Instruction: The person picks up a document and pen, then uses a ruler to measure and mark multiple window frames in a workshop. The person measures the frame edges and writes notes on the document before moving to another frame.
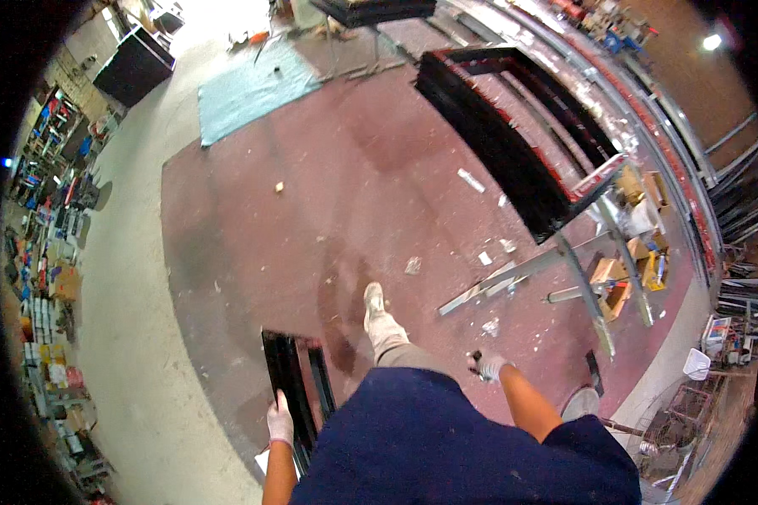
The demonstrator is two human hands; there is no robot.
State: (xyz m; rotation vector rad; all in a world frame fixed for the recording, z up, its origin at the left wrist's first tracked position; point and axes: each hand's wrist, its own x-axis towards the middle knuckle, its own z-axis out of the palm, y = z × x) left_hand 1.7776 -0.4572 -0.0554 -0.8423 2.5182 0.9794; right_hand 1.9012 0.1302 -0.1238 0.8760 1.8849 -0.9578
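Note:
My left hand (280, 419), in a white glove, is closed on the edge of a black rectangular frame (280, 364). The frame hangs upright at my left side, and my dark blue shirt covers part of it. Low at my right side is my right hand (489, 367), also gloved, with its fingers curled in. A small dark shape shows at those fingers, too small to make out. Farther off to the right, a large black frame (488, 139) with red along its inner edges rests on a metal trestle (583, 290).
Scraps of white litter (472, 180) lie on the reddish floor mat (269, 227). Cardboard boxes (608, 271) stand beside the trestle legs. Long metal profiles (661, 139) line the right side. A light blue sheet (253, 94) lies far ahead, and cluttered shelving (59, 286) runs along the left.

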